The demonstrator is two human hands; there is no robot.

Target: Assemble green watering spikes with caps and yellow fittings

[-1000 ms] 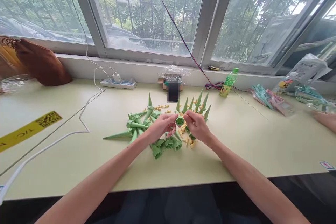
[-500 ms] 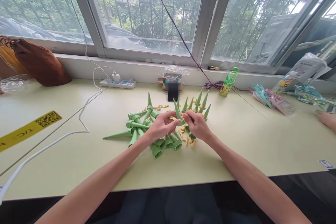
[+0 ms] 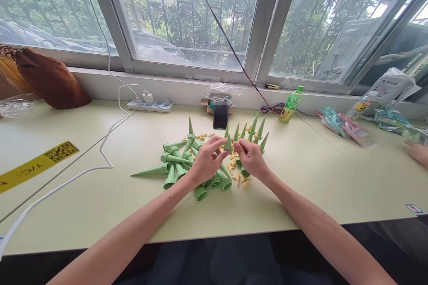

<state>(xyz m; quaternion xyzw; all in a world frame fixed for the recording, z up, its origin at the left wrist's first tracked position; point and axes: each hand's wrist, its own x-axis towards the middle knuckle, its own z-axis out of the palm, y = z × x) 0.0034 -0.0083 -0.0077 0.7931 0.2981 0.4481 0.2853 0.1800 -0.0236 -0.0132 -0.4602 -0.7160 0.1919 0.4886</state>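
Observation:
My left hand (image 3: 210, 159) is closed in a pinch on a green plastic spike (image 3: 228, 144), a pointed cone. Right beside the spike, the fingers of my right hand (image 3: 253, 158) are pressed together; whatever they hold is hidden. Left of and under my left hand lies a pile of similar green spikes with ribbed, hollow caps (image 3: 170, 181). Beyond my right hand, several green spikes (image 3: 254, 124) stand points up. Small yellow plastic fittings (image 3: 238, 179) are scattered between the hands and behind them.
Behind the spikes a phone (image 3: 220, 118) leans on a small box. A green-capped bottle (image 3: 291, 104) and bagged scissors-like tools (image 3: 347, 127) are at the right rear. A power strip (image 3: 150, 106) and white cable (image 3: 107, 142) lie left. Another person's hand (image 3: 417, 152) shows far right.
The spike in my left hand has turned, so less of its length shows. My left hand has shifted slightly right and up; my right hand has barely moved.

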